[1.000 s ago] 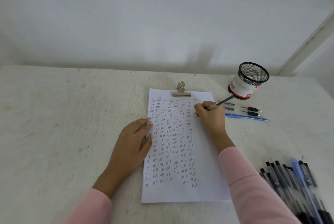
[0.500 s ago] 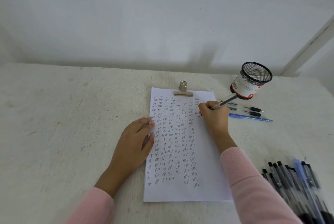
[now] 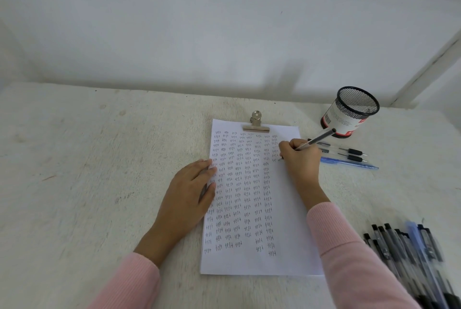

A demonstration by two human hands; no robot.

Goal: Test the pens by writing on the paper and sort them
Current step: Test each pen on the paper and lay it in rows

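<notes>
Pens lie in three places on the pale table (image 3: 99, 184): one is gripped in the right hand (image 3: 301, 159), three lie side by side just right of that hand, and a blurred heap (image 3: 409, 256) sits at the lower right. The held pen (image 3: 315, 139) slants up to the right, its tip at the paper (image 3: 291, 246) near the upper right column of written marks. The left hand (image 3: 189, 196) rests flat, fingers straight, over the paper's left edge. A metal clip (image 3: 256, 124) clamps the sheet's top. Of the three loose pens, two are black (image 3: 349, 155) and the nearest is blue (image 3: 349, 164). A black mesh cup (image 3: 349, 114) stands tilted beyond them.
</notes>
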